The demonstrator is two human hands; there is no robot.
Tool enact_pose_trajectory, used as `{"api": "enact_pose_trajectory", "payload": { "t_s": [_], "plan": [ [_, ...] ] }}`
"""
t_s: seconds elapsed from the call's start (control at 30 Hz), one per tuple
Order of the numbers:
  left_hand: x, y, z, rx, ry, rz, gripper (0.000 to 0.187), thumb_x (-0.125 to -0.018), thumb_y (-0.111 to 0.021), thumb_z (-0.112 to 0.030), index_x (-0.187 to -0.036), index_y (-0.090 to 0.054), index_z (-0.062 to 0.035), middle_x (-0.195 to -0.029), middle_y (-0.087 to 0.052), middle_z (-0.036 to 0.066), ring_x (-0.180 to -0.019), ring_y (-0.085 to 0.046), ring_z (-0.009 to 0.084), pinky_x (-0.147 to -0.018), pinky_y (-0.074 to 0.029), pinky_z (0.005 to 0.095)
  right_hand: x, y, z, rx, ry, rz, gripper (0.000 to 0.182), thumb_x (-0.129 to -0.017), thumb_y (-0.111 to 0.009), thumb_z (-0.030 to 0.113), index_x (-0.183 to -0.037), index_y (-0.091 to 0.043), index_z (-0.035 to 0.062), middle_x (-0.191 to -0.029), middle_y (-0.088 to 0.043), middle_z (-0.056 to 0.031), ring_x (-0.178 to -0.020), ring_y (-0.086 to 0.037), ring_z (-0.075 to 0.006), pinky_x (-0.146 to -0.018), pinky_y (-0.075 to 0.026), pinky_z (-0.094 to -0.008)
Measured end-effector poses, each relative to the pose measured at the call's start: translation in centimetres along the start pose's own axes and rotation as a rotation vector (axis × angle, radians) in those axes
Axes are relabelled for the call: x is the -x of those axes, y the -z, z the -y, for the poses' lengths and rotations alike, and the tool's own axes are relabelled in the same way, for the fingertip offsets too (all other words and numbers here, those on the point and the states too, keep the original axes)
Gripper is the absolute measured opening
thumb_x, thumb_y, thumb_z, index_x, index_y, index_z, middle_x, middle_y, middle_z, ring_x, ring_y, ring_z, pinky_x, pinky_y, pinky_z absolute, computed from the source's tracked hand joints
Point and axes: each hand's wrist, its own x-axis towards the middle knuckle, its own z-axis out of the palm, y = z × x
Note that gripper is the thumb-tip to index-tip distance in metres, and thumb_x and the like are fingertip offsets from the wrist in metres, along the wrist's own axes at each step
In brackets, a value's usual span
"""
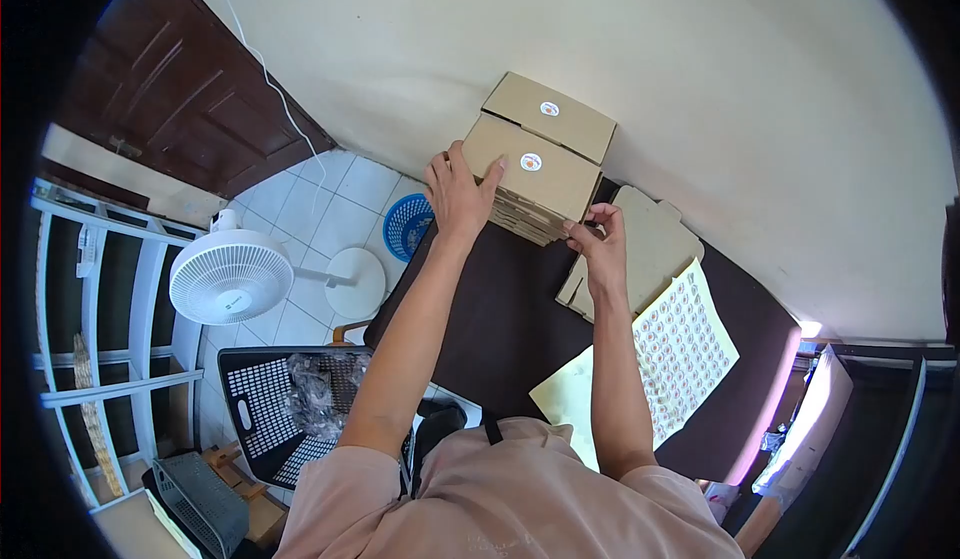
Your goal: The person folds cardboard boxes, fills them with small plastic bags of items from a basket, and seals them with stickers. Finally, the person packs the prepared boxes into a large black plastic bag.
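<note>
A stack of flat brown cardboard boxes (pixel 530 221) stands at the table's far end against the wall. Its top cardboard box (pixel 565 181) bears a round white sticker (pixel 531 162) with an orange mark. My left hand (pixel 463 197) grips that box's left edge, thumb on the lid and fingers along the side. At the near right corner, my right hand (pixel 602 237) has its thumb and forefinger pinched on the edge of the same box. Behind it is another cardboard box (pixel 585 124) with a matching sticker (pixel 549 109).
Unfolded cardboard (pixel 650 244) lies right of the stack on the dark table (pixel 490 329). Nearer me is a sticker sheet (pixel 690 344), partly behind my right forearm. A white fan (pixel 232 277), a blue basket (pixel 404 229) and a black crate (pixel 262 399) stand to the left.
</note>
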Motion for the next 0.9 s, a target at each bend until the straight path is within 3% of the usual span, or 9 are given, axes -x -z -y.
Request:
{"api": "enact_pose_trajectory", "payload": {
  "t_s": [0.17,0.4,0.47,0.5,0.57,0.7,0.77,0.9],
  "plan": [
    [0.1,0.0,0.1,-0.05,-0.033,-0.045,0.073,-0.085,-0.063,-0.048,-0.135,-0.037,-0.001,-0.127,-0.042,0.022,-0.122,-0.035,0.0377,-0.098,-0.032,0.0534,0.7,-2.2,1.4,0.004,-0.05,-0.162,0.045,-0.073,-0.077,0.004,-0.101,-0.043,0.0082,-0.09,-0.048,-0.0035,-0.074,-0.05,-0.011,-0.061,-0.046,-0.0267],
    [0.1,-0.3,0.0,-0.056,-0.042,-0.049,0.073,-0.085,-0.063,-0.047,-0.134,-0.038,-0.0006,-0.127,-0.043,0.023,-0.123,-0.035,0.0376,-0.098,-0.032,0.0531,0.4,-1.1,0.1,-0.058,-0.005,-0.095,0.043,-0.073,-0.074,0.001,-0.102,-0.043,0.007,-0.086,-0.048,-0.0029,-0.073,-0.049,-0.0102,-0.061,-0.044,-0.0256],
    [0.1,-0.4,-0.1,-0.034,-0.045,-0.052,0.072,-0.085,-0.064,-0.046,-0.134,-0.038,-0.0006,-0.126,-0.043,0.023,-0.123,-0.036,0.0376,-0.097,-0.033,0.0533,0.2,-1.1,-0.7,-0.082,0.028,-0.092,0.037,-0.077,-0.07,0.001,-0.104,-0.047,0.0114,-0.101,-0.048,-0.0022,-0.083,-0.052,-0.0107,-0.066,-0.045,-0.0257],
    [0.2,-0.3,-0.2,-0.035,-0.048,-0.051,0.072,-0.085,-0.064,-0.046,-0.134,-0.038,-0.0006,-0.126,-0.043,0.023,-0.123,-0.036,0.0376,-0.097,-0.033,0.0533,0.3,-1.4,-0.5,-0.084,0.029,-0.094,0.037,-0.077,-0.07,0.001,-0.104,-0.047,0.0114,-0.101,-0.048,-0.0022,-0.083,-0.052,-0.0107,-0.066,-0.045,-0.0257],
    [0.2,-0.2,-0.4,-0.042,-0.021,-0.033,0.072,-0.086,-0.063,-0.047,-0.135,-0.038,-0.0004,-0.128,-0.044,0.023,-0.122,-0.037,0.0385,-0.1,-0.033,0.0519,0.5,-2.1,-0.1,-0.164,-0.007,-0.154,0.035,-0.076,-0.065,-0.005,-0.101,-0.044,0.0071,-0.079,-0.048,-0.0011,-0.07,-0.048,-0.01,-0.059,-0.04,-0.0247],
    [0.1,0.0,-0.3,-0.027,-0.026,-0.028,0.072,-0.085,-0.064,-0.046,-0.135,-0.038,-0.0006,-0.128,-0.044,0.022,-0.122,-0.037,0.0387,-0.099,-0.033,0.0526,0.8,-2.7,0.0,-0.138,-0.032,-0.216,0.03,-0.078,-0.062,-0.004,-0.1,-0.045,0.0072,-0.079,-0.048,-0.0007,-0.07,-0.047,-0.0093,-0.06,-0.04,-0.0251],
    [-0.1,0.3,-0.5,-0.027,-0.038,-0.003,0.072,-0.085,-0.065,-0.045,-0.135,-0.038,-0.0009,-0.128,-0.044,0.022,-0.122,-0.037,0.0388,-0.099,-0.033,0.0529,0.7,-3.0,-1.0,-0.084,-0.008,-0.254,0.026,-0.081,-0.063,0.003,-0.099,-0.047,0.0121,-0.094,-0.049,0.0005,-0.082,-0.049,-0.0092,-0.061,-0.04,-0.0243],
    [-0.4,0.1,-0.2,-0.082,-0.098,-0.034,0.069,-0.084,-0.066,-0.042,-0.134,-0.039,-0.0022,-0.128,-0.044,0.02,-0.123,-0.037,0.0361,-0.097,-0.034,0.0536,-0.4,-3.5,-3.9,0.044,0.14,-0.394,0.021,-0.082,-0.064,0.005,-0.092,-0.047,0.0115,-0.086,-0.049,0.0013,-0.074,-0.048,-0.008,-0.057,-0.04,-0.0238]
  ]
}}
